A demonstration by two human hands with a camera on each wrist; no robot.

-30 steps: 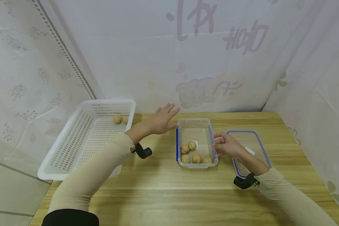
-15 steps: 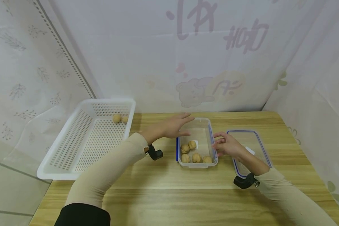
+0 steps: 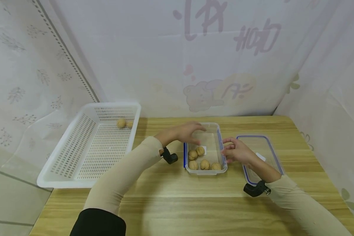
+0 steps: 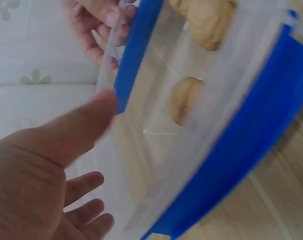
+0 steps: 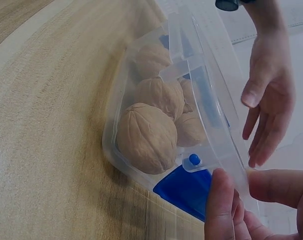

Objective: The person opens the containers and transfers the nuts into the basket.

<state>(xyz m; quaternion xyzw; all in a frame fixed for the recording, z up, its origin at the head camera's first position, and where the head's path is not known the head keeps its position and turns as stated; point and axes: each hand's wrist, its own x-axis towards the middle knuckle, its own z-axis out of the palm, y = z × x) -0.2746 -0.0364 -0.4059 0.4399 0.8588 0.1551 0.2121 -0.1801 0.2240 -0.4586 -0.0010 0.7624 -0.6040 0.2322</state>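
Observation:
A clear plastic food container (image 3: 210, 137) with blue side clips sits on the wooden table, holding several walnuts (image 3: 205, 164) gathered toward its near end. My right hand (image 3: 238, 151) pinches the container's right rim between thumb and fingers; the right wrist view shows those fingertips (image 5: 222, 192) at the edge. Over the container's far left part hovers my left hand (image 3: 187, 132), thumb and fingers spread apart with nothing between them. In the left wrist view its thumb (image 4: 86, 125) appears above the container's opening, near the walnuts (image 4: 185, 100).
To the left stands a white perforated basket (image 3: 101, 150) with two walnuts (image 3: 121, 123) in its far right corner. The container's blue-edged lid (image 3: 259, 144) lies on the table at the right, partly under my right forearm. A printed curtain (image 3: 165, 65) hangs behind the table.
My left hand has moved right, from beside the container to over its far left part. The right hand stays on the rim, and the walnuts have not moved.

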